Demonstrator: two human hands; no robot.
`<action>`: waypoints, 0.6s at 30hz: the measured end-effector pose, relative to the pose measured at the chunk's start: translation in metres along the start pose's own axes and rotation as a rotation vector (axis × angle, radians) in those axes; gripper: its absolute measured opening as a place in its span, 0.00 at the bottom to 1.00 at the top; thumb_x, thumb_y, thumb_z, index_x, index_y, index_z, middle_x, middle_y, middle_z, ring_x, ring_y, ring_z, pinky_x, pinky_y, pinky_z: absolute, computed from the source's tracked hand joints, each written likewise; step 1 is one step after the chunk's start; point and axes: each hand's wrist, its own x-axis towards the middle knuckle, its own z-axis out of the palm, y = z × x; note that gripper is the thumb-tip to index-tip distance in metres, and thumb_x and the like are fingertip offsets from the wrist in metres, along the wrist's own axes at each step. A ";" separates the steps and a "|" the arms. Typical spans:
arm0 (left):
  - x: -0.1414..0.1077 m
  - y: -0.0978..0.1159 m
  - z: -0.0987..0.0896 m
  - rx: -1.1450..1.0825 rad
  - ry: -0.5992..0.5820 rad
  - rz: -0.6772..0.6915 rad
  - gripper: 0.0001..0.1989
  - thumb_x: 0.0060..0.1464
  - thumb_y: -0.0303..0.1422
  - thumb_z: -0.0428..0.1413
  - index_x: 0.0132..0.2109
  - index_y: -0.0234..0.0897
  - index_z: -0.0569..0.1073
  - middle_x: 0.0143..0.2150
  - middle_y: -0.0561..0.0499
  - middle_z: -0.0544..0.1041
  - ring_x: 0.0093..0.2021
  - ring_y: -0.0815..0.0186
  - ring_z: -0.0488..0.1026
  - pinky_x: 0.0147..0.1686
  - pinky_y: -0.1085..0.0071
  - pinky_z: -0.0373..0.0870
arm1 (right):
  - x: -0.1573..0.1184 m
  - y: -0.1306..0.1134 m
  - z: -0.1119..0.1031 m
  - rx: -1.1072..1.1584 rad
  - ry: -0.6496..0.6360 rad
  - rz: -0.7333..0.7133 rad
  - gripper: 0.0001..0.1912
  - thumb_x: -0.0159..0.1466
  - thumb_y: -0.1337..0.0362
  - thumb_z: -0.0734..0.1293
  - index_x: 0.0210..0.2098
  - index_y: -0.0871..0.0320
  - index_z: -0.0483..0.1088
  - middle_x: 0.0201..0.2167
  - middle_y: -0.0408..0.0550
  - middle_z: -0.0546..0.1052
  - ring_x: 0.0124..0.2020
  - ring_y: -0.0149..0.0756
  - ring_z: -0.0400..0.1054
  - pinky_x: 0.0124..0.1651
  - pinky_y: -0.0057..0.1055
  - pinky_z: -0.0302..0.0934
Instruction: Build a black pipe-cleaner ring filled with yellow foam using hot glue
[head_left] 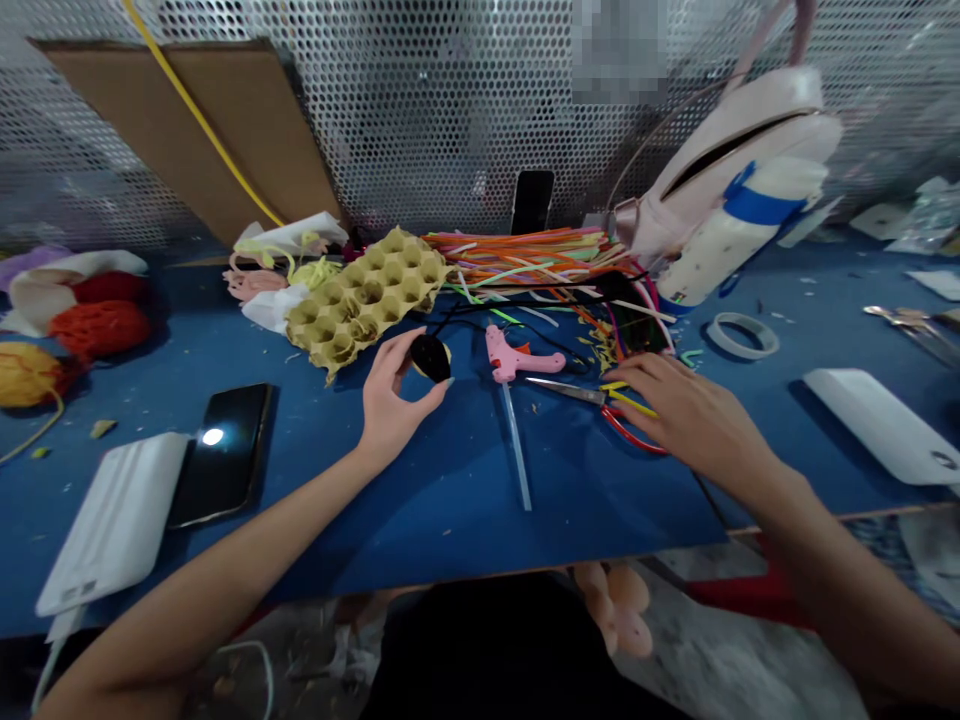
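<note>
My left hand (pixel 397 400) is pinching black oval piece (pixel 430 358), left of pink glue gun (pixel 523 362) | my right hand (pixel 694 415) is touching scissors (pixel 574 390), right of gun; can't tell if grip's clamping | risk: blades are lying near gun, swinging could nudge it

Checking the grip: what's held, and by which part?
Left hand holds a small black oval piece by its edges. Right hand at the handles of the scissors; grip unclear.

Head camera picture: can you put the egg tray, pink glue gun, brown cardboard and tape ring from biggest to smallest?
1. Brown cardboard
2. Egg tray
3. Pink glue gun and tape ring: too alike to rank
</note>
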 end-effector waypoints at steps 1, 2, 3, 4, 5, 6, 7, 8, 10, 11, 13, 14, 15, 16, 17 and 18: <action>0.000 -0.001 0.000 0.005 -0.004 0.004 0.30 0.57 0.39 0.65 0.65 0.43 0.71 0.64 0.41 0.73 0.65 0.51 0.73 0.62 0.51 0.77 | 0.009 -0.009 -0.003 -0.001 -0.006 -0.024 0.14 0.75 0.61 0.62 0.53 0.59 0.75 0.49 0.56 0.78 0.49 0.47 0.74 0.50 0.40 0.67; 0.000 -0.002 0.000 0.007 -0.009 0.009 0.30 0.57 0.39 0.65 0.65 0.43 0.71 0.64 0.41 0.73 0.65 0.52 0.73 0.62 0.50 0.77 | 0.018 -0.018 -0.006 0.002 0.000 -0.055 0.13 0.75 0.62 0.62 0.53 0.57 0.76 0.48 0.54 0.78 0.47 0.44 0.74 0.48 0.38 0.66; 0.000 -0.003 0.000 0.010 -0.014 0.013 0.30 0.57 0.39 0.65 0.65 0.43 0.71 0.64 0.41 0.73 0.65 0.52 0.73 0.62 0.50 0.76 | 0.028 -0.027 -0.006 0.000 -0.006 -0.094 0.12 0.75 0.62 0.63 0.52 0.56 0.76 0.47 0.53 0.78 0.47 0.43 0.74 0.47 0.36 0.65; -0.001 -0.003 0.000 0.012 -0.018 0.017 0.30 0.57 0.38 0.65 0.66 0.43 0.70 0.64 0.41 0.73 0.65 0.52 0.73 0.62 0.50 0.76 | 0.037 -0.035 -0.005 -0.013 -0.005 -0.141 0.11 0.75 0.64 0.63 0.51 0.57 0.77 0.46 0.52 0.78 0.46 0.42 0.73 0.46 0.35 0.64; -0.001 -0.003 -0.001 0.014 -0.022 0.020 0.31 0.57 0.38 0.65 0.66 0.43 0.70 0.64 0.41 0.73 0.65 0.52 0.73 0.63 0.49 0.76 | 0.045 -0.043 -0.002 -0.047 -0.020 -0.166 0.11 0.75 0.64 0.63 0.51 0.57 0.77 0.46 0.53 0.78 0.46 0.42 0.72 0.45 0.35 0.63; -0.001 -0.003 -0.001 0.017 -0.024 0.023 0.31 0.57 0.38 0.65 0.66 0.43 0.71 0.63 0.41 0.73 0.65 0.52 0.73 0.63 0.49 0.76 | 0.053 -0.049 0.001 -0.075 -0.021 -0.181 0.11 0.75 0.64 0.64 0.50 0.58 0.77 0.45 0.54 0.78 0.46 0.43 0.71 0.45 0.36 0.62; -0.002 -0.002 -0.001 0.021 -0.026 0.026 0.31 0.56 0.38 0.65 0.65 0.43 0.71 0.63 0.41 0.73 0.65 0.53 0.73 0.63 0.49 0.76 | 0.059 -0.053 0.005 -0.102 -0.034 -0.198 0.11 0.75 0.65 0.64 0.49 0.59 0.77 0.45 0.54 0.78 0.46 0.43 0.70 0.44 0.36 0.61; -0.002 -0.001 -0.002 0.024 -0.027 0.029 0.31 0.56 0.37 0.65 0.66 0.43 0.71 0.63 0.42 0.73 0.65 0.53 0.73 0.63 0.50 0.76 | 0.065 -0.056 0.009 -0.130 -0.036 -0.193 0.11 0.75 0.66 0.63 0.48 0.60 0.77 0.43 0.54 0.78 0.45 0.44 0.70 0.43 0.36 0.60; -0.002 0.001 -0.002 0.028 -0.029 0.033 0.30 0.57 0.37 0.65 0.66 0.43 0.71 0.63 0.41 0.74 0.65 0.52 0.74 0.62 0.50 0.76 | 0.071 -0.057 0.016 -0.169 -0.029 -0.168 0.13 0.75 0.67 0.61 0.50 0.61 0.77 0.43 0.54 0.78 0.44 0.44 0.68 0.41 0.37 0.58; -0.001 0.002 -0.002 0.030 -0.027 0.035 0.30 0.57 0.37 0.65 0.65 0.43 0.71 0.63 0.41 0.74 0.65 0.52 0.74 0.62 0.50 0.76 | 0.072 -0.057 0.020 -0.172 -0.022 -0.159 0.13 0.75 0.67 0.61 0.50 0.61 0.77 0.43 0.54 0.78 0.44 0.44 0.68 0.40 0.37 0.58; -0.001 0.004 -0.002 0.029 -0.021 0.034 0.30 0.57 0.37 0.65 0.65 0.43 0.71 0.63 0.41 0.74 0.65 0.52 0.74 0.62 0.49 0.76 | 0.072 -0.055 0.025 -0.166 -0.014 -0.158 0.13 0.75 0.67 0.61 0.48 0.61 0.78 0.42 0.54 0.79 0.43 0.44 0.67 0.39 0.37 0.57; -0.001 0.004 -0.002 0.023 -0.016 0.033 0.30 0.57 0.37 0.65 0.65 0.42 0.71 0.63 0.41 0.74 0.65 0.52 0.74 0.62 0.49 0.76 | 0.071 -0.055 0.028 -0.164 -0.012 -0.163 0.13 0.75 0.67 0.61 0.47 0.61 0.78 0.42 0.54 0.79 0.44 0.44 0.67 0.39 0.37 0.56; -0.001 0.004 -0.002 0.017 -0.011 0.032 0.30 0.57 0.37 0.66 0.65 0.42 0.72 0.63 0.41 0.74 0.64 0.52 0.74 0.62 0.49 0.76 | 0.070 -0.054 0.030 -0.163 -0.009 -0.166 0.14 0.75 0.67 0.60 0.47 0.60 0.78 0.42 0.54 0.79 0.44 0.44 0.68 0.39 0.37 0.56; 0.000 0.004 -0.002 0.011 -0.008 0.030 0.30 0.56 0.36 0.66 0.65 0.43 0.72 0.63 0.41 0.74 0.64 0.52 0.74 0.62 0.49 0.76 | 0.070 -0.054 0.032 -0.162 -0.005 -0.167 0.14 0.75 0.68 0.60 0.47 0.60 0.78 0.42 0.54 0.79 0.44 0.44 0.68 0.38 0.37 0.56; 0.000 0.004 -0.002 0.006 -0.007 0.028 0.30 0.56 0.36 0.66 0.65 0.43 0.72 0.63 0.42 0.74 0.64 0.52 0.74 0.62 0.49 0.77 | 0.069 -0.054 0.034 -0.161 -0.002 -0.165 0.15 0.76 0.68 0.59 0.48 0.60 0.78 0.43 0.54 0.79 0.44 0.44 0.68 0.38 0.37 0.56; 0.000 0.004 -0.002 0.003 -0.008 0.025 0.30 0.56 0.36 0.66 0.65 0.43 0.72 0.63 0.42 0.74 0.64 0.52 0.74 0.62 0.49 0.77 | 0.069 -0.054 0.036 -0.160 0.002 -0.163 0.15 0.75 0.69 0.59 0.49 0.60 0.78 0.43 0.54 0.79 0.44 0.44 0.68 0.37 0.37 0.55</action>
